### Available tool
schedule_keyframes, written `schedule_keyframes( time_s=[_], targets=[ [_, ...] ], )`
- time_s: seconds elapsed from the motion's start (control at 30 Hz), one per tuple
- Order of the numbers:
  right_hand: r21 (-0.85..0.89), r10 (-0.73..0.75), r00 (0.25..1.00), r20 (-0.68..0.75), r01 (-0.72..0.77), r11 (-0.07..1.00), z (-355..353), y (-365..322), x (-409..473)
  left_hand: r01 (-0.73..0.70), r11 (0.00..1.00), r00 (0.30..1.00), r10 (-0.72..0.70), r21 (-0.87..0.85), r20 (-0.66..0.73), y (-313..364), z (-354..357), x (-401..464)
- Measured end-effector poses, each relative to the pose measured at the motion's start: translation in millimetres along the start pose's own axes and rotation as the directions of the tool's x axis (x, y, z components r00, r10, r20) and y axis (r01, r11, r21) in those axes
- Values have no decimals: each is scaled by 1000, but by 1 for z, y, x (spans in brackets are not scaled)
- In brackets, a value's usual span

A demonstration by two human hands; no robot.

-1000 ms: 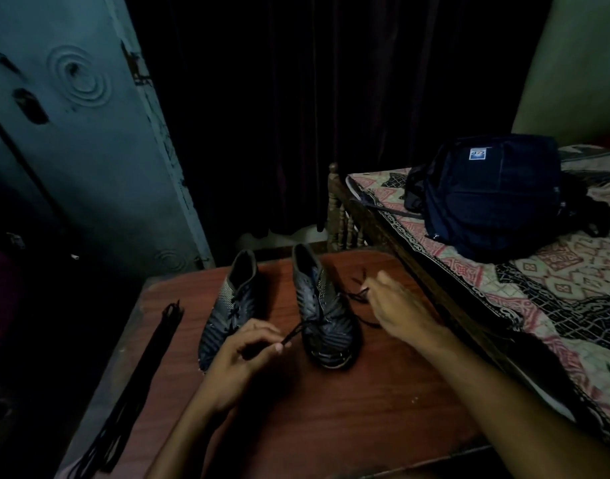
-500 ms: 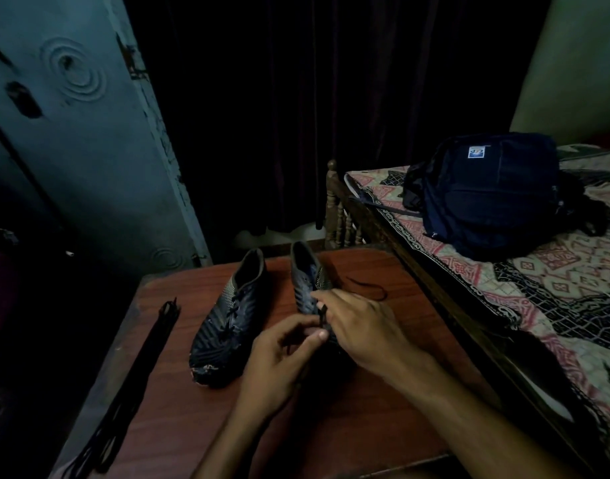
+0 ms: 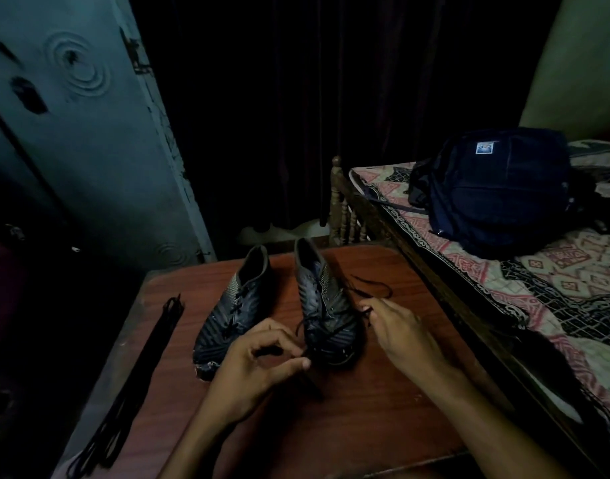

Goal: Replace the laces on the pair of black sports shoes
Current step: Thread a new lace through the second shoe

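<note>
Two black sports shoes stand side by side on the reddish wooden table (image 3: 383, 409), toes toward me. The left shoe (image 3: 232, 312) is still laced. The right shoe (image 3: 326, 305) has a black lace (image 3: 331, 331) running only across its lowest eyelets. My left hand (image 3: 258, 368) pinches one end of that lace just left of the shoe's toe. My right hand (image 3: 396, 330) pinches the other end at the shoe's right side, and the slack loops on the table behind it (image 3: 372, 285).
A bundle of long black laces (image 3: 134, 385) lies along the table's left edge. A bed with a patterned sheet (image 3: 556, 295) and a dark blue backpack (image 3: 497, 198) borders the table on the right. A grey-blue door (image 3: 82, 150) stands at the left.
My hands were together over the right shoe's toe half a second ago; now they have drawn apart, each pulling a lace end outward. The left shoe has shifted slightly.
</note>
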State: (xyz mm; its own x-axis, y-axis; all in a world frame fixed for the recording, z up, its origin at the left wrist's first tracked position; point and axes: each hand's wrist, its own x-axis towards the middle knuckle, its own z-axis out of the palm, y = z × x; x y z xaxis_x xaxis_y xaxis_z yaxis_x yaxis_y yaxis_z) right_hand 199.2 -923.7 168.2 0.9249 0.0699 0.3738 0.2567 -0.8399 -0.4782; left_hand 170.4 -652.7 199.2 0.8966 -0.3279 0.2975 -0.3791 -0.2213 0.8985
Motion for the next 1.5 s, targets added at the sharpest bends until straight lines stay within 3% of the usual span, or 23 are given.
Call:
schedule_keyframes(
  time_s=[0.2, 0.27, 0.37, 0.47, 0.53, 0.77, 1.13, 1.3, 1.5],
  targets=[
    [166, 58, 989, -133, -35, 985, 2, 6, 7, 23, 1000, 987, -23, 2, 157, 1, -13, 3],
    [307, 95, 985, -147, -46, 951, 3, 4, 9, 4, 999, 997, -8, 48, 82, -5, -7, 10],
    [514, 188, 978, -93, -115, 850, 9, -7, 15, 3, 967, 997, 17, 254, -75, -31, 9, 32],
    [586, 232, 972, -47, -161, 794, 17, -13, 19, -1, 882, 998, 33, 472, -59, -62, 25, 60],
    [570, 243, 969, -47, -174, 803, 22, -10, 23, -1, 832, 1000, 17, 554, -23, -74, 37, 77],
    [543, 287, 958, -15, -233, 807, 37, 10, 65, 39, 820, 994, 29, 571, -108, -94, 63, 126],
    [610, 304, 952, -36, -220, 761, 51, 40, 96, 10, 934, 989, 43, 356, -140, -114, 68, 139],
    [347, 168, 985, -42, -143, 927, 48, 38, 98, 15, 947, 985, 42, 322, -167, -117, 72, 142],
    [198, 91, 995, -42, -81, 977, 48, 36, 102, 25, 944, 983, 36, 330, -178, -118, 75, 145]
  ],
)
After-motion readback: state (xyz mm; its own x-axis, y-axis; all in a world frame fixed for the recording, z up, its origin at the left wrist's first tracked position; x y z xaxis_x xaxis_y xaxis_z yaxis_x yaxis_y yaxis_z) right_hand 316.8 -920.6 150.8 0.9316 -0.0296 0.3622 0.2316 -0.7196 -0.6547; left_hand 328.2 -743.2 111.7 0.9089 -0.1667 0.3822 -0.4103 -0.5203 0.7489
